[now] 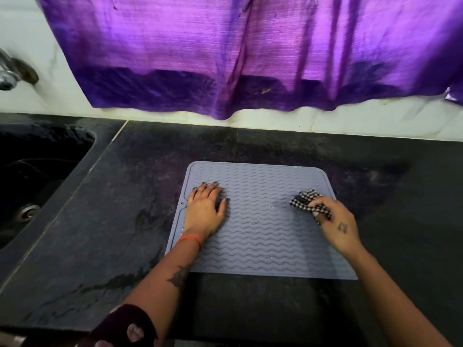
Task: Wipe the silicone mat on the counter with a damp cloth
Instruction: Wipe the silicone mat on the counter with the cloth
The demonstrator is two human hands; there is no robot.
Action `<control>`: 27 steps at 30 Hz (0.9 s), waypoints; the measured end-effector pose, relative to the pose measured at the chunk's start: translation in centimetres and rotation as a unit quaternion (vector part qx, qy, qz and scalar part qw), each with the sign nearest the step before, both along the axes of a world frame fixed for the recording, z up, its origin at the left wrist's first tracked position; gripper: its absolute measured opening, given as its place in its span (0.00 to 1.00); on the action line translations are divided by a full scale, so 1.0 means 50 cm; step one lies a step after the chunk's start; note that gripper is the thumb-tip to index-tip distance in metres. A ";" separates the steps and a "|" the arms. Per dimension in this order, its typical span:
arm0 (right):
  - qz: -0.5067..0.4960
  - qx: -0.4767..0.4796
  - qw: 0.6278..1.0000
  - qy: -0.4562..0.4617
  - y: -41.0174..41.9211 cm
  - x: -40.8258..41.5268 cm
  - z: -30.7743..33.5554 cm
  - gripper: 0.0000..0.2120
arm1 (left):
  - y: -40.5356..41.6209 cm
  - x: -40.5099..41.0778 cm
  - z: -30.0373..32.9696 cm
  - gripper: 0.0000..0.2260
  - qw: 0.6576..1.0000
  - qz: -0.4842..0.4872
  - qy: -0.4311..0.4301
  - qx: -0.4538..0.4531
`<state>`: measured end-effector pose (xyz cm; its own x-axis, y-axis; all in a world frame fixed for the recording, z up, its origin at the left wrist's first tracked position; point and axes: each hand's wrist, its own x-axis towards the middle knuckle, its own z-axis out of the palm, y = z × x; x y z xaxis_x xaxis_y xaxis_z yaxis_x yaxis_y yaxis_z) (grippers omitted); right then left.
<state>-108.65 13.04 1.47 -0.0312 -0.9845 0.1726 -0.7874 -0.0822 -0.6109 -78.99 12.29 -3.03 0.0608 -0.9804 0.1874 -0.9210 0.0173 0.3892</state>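
A grey silicone mat [260, 236] with wavy ridges lies flat on the dark stone counter [105, 234]. My left hand [206, 209] rests flat on the mat's left side, fingers straight and pointing away from me. My right hand [337, 225] is over the mat's right edge and grips a crumpled black-and-white checked cloth [307, 201]. The cloth touches the mat near its far right part. Small wet glints show on the ridges in the middle of the mat.
A dark sink [37, 176] with a metal drain [27, 212] is sunk into the counter at the left. A metal tap [10, 73] sticks out of the white wall above it. A purple curtain [250, 58] hangs behind the counter.
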 end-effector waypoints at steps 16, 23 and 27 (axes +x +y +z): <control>0.014 -0.012 0.999 0.027 -0.021 0.026 -0.021 0.15 | -0.005 0.001 -0.001 0.27 1.000 0.002 -0.006 -0.003; -0.185 0.067 0.965 0.171 -0.025 0.026 -0.018 0.12 | -0.006 0.002 -0.002 0.26 1.000 0.005 -0.010 -0.004; -0.111 0.059 0.972 0.199 -0.007 0.060 -0.032 0.15 | -0.006 0.001 -0.001 0.26 1.000 0.004 -0.013 -0.004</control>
<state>-105.67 12.68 -0.15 -0.1992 -0.9749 0.0998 -0.9535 0.1693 -0.2493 -78.93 12.01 -3.07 0.0631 -0.9783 0.1973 -0.9307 0.0137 0.3656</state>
